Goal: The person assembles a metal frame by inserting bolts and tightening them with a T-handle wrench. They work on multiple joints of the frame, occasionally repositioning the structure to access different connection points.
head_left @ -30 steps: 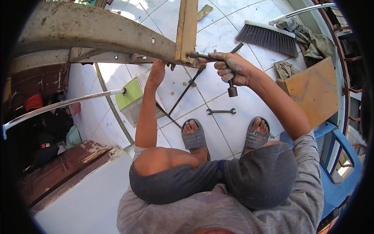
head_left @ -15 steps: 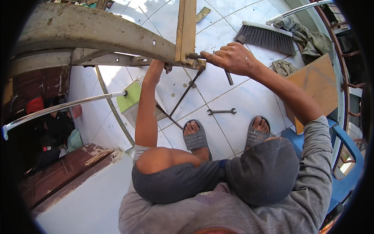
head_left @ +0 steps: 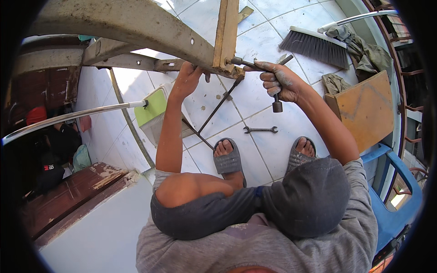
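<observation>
Right now my right hand [head_left: 281, 83], dusted with grey on the fingers, is wrapped around a dark metal multi-armed socket wrench [head_left: 247, 63]. One of its arms points left, its socket end at the side of a pale brown wooden post [head_left: 226, 34], close to the post's lower end; another arm hangs below my fist and ends in a thick socket, and a third slants up and to the right. I cannot tell what sits inside the socket at the post.

My left hand [head_left: 186, 83] reaches up to the underside of a dirty beige metal beam [head_left: 136, 22], just left of where the beam meets the post. The fingertips are partly hidden there, so I cannot tell whether they grip anything.

Below my hands, on the white tiled floor [head_left: 255, 107], a grey double-ended open wrench [head_left: 261, 130] lies flat between my grey ridged sandals [head_left: 227, 162]. Dark thin branching metal rods [head_left: 218, 107] stretch from near the post's foot toward the left sandal, beside a lime-green and grey dustpan [head_left: 154, 109]. Farther right are a broom head with dark bristles [head_left: 314, 48], a tan wooden board [head_left: 364, 109] and a blue plastic chair [head_left: 396, 218].
</observation>
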Tool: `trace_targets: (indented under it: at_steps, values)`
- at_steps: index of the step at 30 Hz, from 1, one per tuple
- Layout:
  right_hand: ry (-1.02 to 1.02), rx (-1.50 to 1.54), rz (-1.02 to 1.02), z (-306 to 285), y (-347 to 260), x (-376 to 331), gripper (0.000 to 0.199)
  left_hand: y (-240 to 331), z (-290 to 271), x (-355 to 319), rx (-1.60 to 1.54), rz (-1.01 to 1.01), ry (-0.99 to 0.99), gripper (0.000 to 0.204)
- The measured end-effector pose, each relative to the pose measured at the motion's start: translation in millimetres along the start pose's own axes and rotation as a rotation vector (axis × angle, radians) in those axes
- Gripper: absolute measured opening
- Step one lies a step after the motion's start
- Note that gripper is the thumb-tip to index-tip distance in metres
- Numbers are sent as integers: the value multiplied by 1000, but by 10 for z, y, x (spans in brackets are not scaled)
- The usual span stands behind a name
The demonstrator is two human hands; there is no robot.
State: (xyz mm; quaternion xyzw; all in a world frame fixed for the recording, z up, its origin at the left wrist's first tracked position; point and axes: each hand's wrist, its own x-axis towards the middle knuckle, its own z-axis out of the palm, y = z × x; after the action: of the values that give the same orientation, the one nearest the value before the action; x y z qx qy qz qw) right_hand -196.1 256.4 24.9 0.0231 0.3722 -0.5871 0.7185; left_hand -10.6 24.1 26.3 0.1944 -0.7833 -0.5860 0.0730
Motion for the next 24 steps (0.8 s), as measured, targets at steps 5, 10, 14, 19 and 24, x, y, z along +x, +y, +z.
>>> trace_targets:
  at_steps: [5, 10, 14, 19, 24]
  values:
    - [-1, -22, 29, 121, -7, 8, 37, -80, -109, -112, -97, 1, 21, 19]
    - [77, -11, 0, 77, 73, 37, 30, -64, -50, -67, -26, 40, 7, 20]
    - [-13, 17, 35, 44, 52, 65, 34, -74, -97, -98, -32, 22, 10, 20]
    - [51, 39, 29, 37, 82, 93, 41, -211, -59, -76, -29, 19, 45, 21]
    - [57, -287, -47, 213, -102, -7, 35, -204, -86, -146, -157, 17, 21, 18]
